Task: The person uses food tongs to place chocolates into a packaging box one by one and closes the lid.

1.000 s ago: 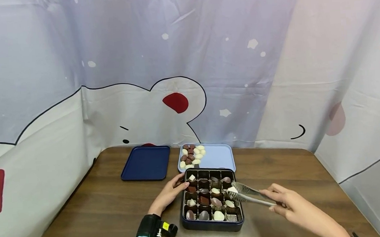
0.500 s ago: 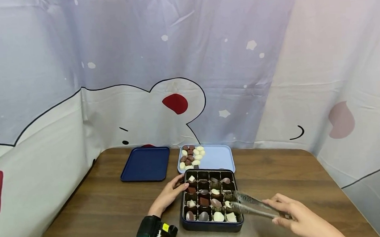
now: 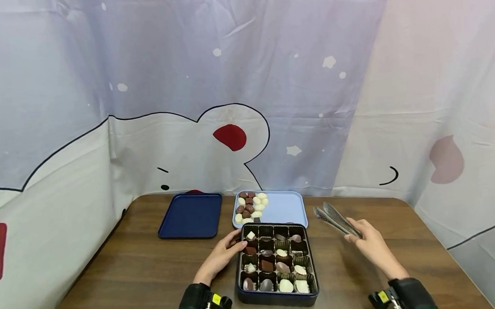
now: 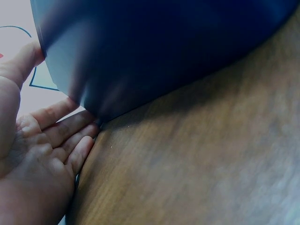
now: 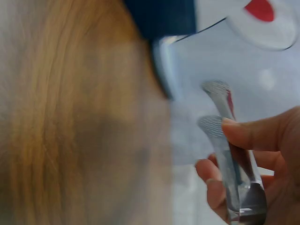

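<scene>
My left hand (image 3: 217,261) holds the left side of a dark blue chocolate box (image 3: 277,297), its thumb over the rim; in the left wrist view, fingertips (image 4: 84,143) meet the box wall. Dark, mauve and white chocolates sit in the box's black divided insert. A whitish square chocolate (image 3: 302,286) lies in the front right compartment. To the right of the box, clear of it, my right hand (image 3: 374,248) grips metal tongs (image 5: 229,159) between thumb and fingers. The tips of the tongs stand slightly apart with nothing between them.
Behind the box is a light blue tray (image 3: 286,206) with brown and white chocolates grouped on its left half. A bare dark blue tray or lid (image 3: 190,215) lies left of it. A printed curtain (image 3: 295,99) hangs behind the wooden table (image 3: 144,274).
The tongs carried a white chocolate to the front right compartment, where it now sits. My right hand has then drawn the tongs away to the back right. My left hand stays put.
</scene>
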The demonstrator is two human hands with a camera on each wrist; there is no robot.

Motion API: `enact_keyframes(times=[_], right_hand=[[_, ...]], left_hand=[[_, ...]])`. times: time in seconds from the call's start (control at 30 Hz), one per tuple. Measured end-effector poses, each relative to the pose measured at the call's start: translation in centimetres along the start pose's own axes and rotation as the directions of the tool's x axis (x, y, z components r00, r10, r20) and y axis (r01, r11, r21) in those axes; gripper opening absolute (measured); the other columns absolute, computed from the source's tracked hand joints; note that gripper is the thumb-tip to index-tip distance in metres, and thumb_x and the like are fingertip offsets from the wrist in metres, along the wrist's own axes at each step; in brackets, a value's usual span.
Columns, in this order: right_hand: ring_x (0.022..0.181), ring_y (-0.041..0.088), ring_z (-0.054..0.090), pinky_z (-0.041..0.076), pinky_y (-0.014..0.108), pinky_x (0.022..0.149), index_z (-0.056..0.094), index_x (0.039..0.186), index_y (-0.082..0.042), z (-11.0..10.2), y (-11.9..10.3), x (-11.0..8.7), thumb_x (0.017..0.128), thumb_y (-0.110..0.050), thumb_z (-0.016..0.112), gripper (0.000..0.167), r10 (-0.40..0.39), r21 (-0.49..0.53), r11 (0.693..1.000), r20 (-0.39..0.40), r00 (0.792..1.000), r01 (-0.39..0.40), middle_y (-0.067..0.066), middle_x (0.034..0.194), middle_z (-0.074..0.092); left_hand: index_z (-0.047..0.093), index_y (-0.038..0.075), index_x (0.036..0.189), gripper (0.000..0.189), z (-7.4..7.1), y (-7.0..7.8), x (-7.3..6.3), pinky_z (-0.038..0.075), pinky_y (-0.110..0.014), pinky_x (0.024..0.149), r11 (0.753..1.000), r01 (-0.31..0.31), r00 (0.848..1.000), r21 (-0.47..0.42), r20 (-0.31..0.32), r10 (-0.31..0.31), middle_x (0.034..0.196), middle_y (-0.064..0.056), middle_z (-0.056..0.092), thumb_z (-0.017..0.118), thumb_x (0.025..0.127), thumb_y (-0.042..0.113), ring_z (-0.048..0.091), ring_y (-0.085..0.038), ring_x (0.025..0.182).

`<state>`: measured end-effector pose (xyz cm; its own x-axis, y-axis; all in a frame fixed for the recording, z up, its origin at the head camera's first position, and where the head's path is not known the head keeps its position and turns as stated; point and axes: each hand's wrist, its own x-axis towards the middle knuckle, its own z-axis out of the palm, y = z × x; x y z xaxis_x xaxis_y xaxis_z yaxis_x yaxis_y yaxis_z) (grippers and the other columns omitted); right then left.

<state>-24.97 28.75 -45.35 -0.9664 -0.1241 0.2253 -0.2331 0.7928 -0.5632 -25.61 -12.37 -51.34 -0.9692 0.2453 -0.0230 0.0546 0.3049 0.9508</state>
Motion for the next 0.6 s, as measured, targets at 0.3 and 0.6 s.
enact_keyframes(times=[0.3,0.6], right_hand=[[0.106,0.042,0.048,0.040,0.053,0.085,0.042,0.136,0.013,3.0,2.8,3.3,0.089,-0.006,0.060,0.055,0.014,0.011,1.000,-0.041,0.999,-0.013,0.029,0.118,0.051],[0.109,0.046,0.042,0.037,0.058,0.089,0.042,0.136,0.013,4.1,3.7,4.3,0.088,-0.006,0.060,0.055,0.016,0.032,0.999,-0.069,0.997,-0.014,0.032,0.119,0.050]], left_hand=[[0.034,0.013,0.149,0.065,0.3,-0.5,0.1,0.035,-0.057,0.103,1.000,0.001,1.000,-0.013,0.019,0.000,0.149,-0.023,0.033,0.057,0.094,0.040,0.035,-0.043,0.134],[0.034,0.015,0.148,0.066,-0.2,-0.1,0.2,0.034,-0.058,0.104,1.000,0.010,1.000,0.003,0.016,-0.010,0.151,-0.020,0.032,0.058,0.093,0.041,0.033,-0.043,0.135]])
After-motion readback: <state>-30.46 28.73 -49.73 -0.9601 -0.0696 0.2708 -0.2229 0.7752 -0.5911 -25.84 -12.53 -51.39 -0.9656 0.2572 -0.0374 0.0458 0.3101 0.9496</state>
